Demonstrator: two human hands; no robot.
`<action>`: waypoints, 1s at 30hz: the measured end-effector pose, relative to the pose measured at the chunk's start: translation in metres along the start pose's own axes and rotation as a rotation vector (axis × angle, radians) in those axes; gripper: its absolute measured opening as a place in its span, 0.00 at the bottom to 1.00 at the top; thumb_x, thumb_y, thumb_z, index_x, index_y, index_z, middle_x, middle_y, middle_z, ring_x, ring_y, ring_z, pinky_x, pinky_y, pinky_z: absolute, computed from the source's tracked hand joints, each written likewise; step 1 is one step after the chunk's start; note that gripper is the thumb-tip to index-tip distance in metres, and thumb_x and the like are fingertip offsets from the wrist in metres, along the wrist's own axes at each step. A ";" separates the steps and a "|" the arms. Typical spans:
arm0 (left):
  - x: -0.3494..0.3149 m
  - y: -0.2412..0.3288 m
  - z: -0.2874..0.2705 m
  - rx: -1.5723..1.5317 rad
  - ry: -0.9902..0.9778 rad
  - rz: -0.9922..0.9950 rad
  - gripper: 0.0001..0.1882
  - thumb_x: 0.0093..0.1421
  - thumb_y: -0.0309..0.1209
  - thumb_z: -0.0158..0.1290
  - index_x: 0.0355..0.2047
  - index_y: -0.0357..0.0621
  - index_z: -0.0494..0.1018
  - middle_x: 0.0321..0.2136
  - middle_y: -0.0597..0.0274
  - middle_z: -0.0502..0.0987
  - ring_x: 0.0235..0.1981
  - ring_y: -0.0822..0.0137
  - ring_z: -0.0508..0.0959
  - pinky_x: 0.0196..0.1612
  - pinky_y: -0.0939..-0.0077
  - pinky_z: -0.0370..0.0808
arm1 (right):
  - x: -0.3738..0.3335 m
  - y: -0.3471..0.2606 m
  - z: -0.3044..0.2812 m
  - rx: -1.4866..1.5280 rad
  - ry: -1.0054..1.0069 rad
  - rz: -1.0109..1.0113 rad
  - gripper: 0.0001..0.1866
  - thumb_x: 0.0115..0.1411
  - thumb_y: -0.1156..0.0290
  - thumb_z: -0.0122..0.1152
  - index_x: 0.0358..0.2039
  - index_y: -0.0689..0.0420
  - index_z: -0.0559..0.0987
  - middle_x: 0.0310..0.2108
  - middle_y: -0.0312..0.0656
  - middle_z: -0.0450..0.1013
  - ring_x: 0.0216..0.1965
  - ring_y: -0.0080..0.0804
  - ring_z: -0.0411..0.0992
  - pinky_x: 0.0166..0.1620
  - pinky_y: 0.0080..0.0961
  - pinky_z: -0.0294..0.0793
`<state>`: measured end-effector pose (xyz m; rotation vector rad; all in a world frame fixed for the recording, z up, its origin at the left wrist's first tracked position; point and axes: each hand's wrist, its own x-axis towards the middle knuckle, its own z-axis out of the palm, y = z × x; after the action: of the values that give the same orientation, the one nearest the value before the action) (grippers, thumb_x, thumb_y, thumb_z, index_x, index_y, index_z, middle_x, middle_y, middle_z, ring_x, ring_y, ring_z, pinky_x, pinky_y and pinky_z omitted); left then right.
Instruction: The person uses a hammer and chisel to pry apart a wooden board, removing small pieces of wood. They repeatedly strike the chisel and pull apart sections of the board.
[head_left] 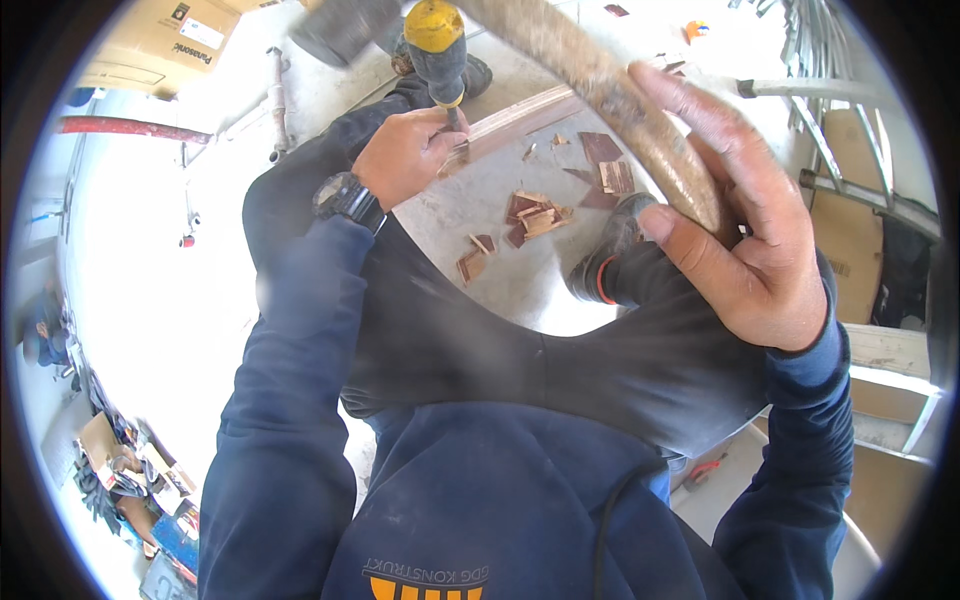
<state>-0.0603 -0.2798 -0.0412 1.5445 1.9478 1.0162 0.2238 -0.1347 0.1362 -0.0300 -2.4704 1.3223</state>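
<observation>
My left hand (405, 155), with a dark watch on its wrist, pinches the lower part of a chisel (437, 60) with a yellow and dark grey handle. The chisel stands nearly upright, its short metal blade going down to the edge of a layered plywood board (525, 118). My right hand (755, 225) is closed loosely round the butt of a worn wooden hammer handle. The hammer (600, 85) is raised across the upper view, and its dark head, smeared by motion, is to the left of the chisel handle.
Broken reddish-brown plywood chips (535, 215) lie on the floor between my legs. A cardboard box (160, 50) is at the far left, near a red pipe (135, 127). Metal ladder-like framing (870, 190) stands at the right. Boxes and clutter (130, 470) fill the lower left.
</observation>
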 end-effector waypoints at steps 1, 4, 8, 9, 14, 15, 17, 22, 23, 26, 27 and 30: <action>0.000 0.000 0.001 -0.006 0.004 0.012 0.06 0.68 0.27 0.57 0.42 0.37 0.79 0.33 0.52 0.81 0.32 0.63 0.77 0.40 0.70 0.74 | -0.001 0.002 0.001 0.008 0.017 -0.031 0.36 0.61 0.88 0.59 0.71 0.65 0.64 0.70 0.49 0.63 0.71 0.39 0.63 0.71 0.32 0.59; 0.001 0.000 0.003 0.041 0.016 0.028 0.08 0.67 0.28 0.57 0.42 0.38 0.79 0.34 0.50 0.81 0.34 0.55 0.79 0.41 0.66 0.75 | -0.003 0.003 0.003 -0.022 0.035 -0.046 0.35 0.62 0.87 0.60 0.70 0.65 0.65 0.70 0.49 0.64 0.71 0.39 0.63 0.70 0.32 0.59; -0.001 -0.002 0.005 0.158 0.006 0.044 0.10 0.66 0.30 0.56 0.45 0.41 0.81 0.39 0.47 0.82 0.41 0.46 0.82 0.45 0.59 0.78 | -0.005 0.000 0.004 -0.163 -0.033 0.016 0.34 0.62 0.85 0.60 0.69 0.66 0.66 0.69 0.51 0.65 0.70 0.39 0.64 0.70 0.33 0.60; -0.001 -0.002 0.006 0.157 -0.004 0.028 0.10 0.66 0.30 0.56 0.45 0.41 0.81 0.39 0.47 0.82 0.41 0.46 0.82 0.45 0.58 0.79 | -0.006 0.000 0.005 -0.138 -0.015 0.011 0.34 0.62 0.85 0.60 0.69 0.66 0.66 0.70 0.51 0.65 0.69 0.39 0.64 0.69 0.33 0.60; -0.007 0.000 0.012 0.208 0.060 0.139 0.10 0.65 0.29 0.56 0.44 0.40 0.81 0.39 0.47 0.82 0.42 0.45 0.81 0.45 0.56 0.79 | -0.014 0.007 0.010 -0.124 0.075 -0.057 0.34 0.61 0.85 0.61 0.69 0.66 0.66 0.69 0.53 0.66 0.67 0.40 0.67 0.68 0.32 0.64; -0.007 0.000 0.013 0.222 0.075 0.141 0.10 0.65 0.29 0.57 0.44 0.39 0.81 0.39 0.47 0.82 0.42 0.44 0.81 0.45 0.56 0.79 | -0.015 0.007 0.009 -0.133 0.064 -0.055 0.34 0.61 0.85 0.61 0.69 0.66 0.65 0.69 0.54 0.67 0.67 0.41 0.68 0.67 0.32 0.65; -0.006 0.002 0.013 0.223 0.062 0.141 0.10 0.65 0.28 0.56 0.43 0.39 0.81 0.39 0.46 0.82 0.42 0.44 0.81 0.45 0.55 0.78 | -0.018 0.007 0.009 -0.139 0.043 -0.043 0.35 0.60 0.85 0.62 0.68 0.66 0.66 0.68 0.54 0.68 0.66 0.45 0.70 0.67 0.34 0.66; -0.005 0.005 0.010 0.243 0.109 0.141 0.10 0.64 0.32 0.57 0.34 0.35 0.80 0.30 0.44 0.81 0.34 0.40 0.81 0.40 0.57 0.77 | -0.021 0.002 0.009 -0.232 0.074 -0.083 0.35 0.59 0.85 0.63 0.67 0.65 0.67 0.66 0.53 0.71 0.62 0.51 0.75 0.65 0.35 0.70; -0.006 0.006 0.009 0.277 0.106 0.144 0.11 0.63 0.32 0.56 0.33 0.34 0.80 0.29 0.43 0.81 0.34 0.39 0.81 0.39 0.55 0.77 | -0.023 0.002 0.011 -0.235 0.057 -0.050 0.35 0.59 0.85 0.63 0.67 0.65 0.67 0.66 0.53 0.71 0.61 0.52 0.76 0.64 0.35 0.71; -0.008 0.006 0.007 0.449 0.034 0.151 0.10 0.64 0.31 0.56 0.38 0.38 0.82 0.32 0.44 0.81 0.37 0.41 0.81 0.41 0.54 0.77 | -0.028 0.001 0.012 -0.220 -0.008 0.056 0.35 0.59 0.85 0.62 0.68 0.63 0.67 0.65 0.54 0.72 0.58 0.54 0.77 0.60 0.35 0.76; -0.008 0.005 0.007 0.516 -0.004 0.155 0.10 0.65 0.30 0.56 0.42 0.40 0.82 0.34 0.44 0.82 0.39 0.43 0.81 0.42 0.54 0.77 | -0.030 0.003 0.013 -0.178 0.016 0.060 0.35 0.59 0.85 0.62 0.68 0.62 0.67 0.65 0.54 0.71 0.58 0.54 0.78 0.58 0.35 0.77; -0.005 0.001 0.009 0.393 0.134 0.331 0.10 0.65 0.30 0.55 0.40 0.40 0.83 0.30 0.45 0.81 0.35 0.42 0.80 0.38 0.52 0.75 | -0.034 0.009 0.018 -0.165 0.174 -0.198 0.35 0.58 0.85 0.62 0.67 0.61 0.68 0.65 0.55 0.71 0.54 0.53 0.79 0.53 0.35 0.81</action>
<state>-0.0517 -0.2820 -0.0466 2.1188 2.1231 0.9182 0.2495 -0.1497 0.1097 0.0558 -2.3592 0.9902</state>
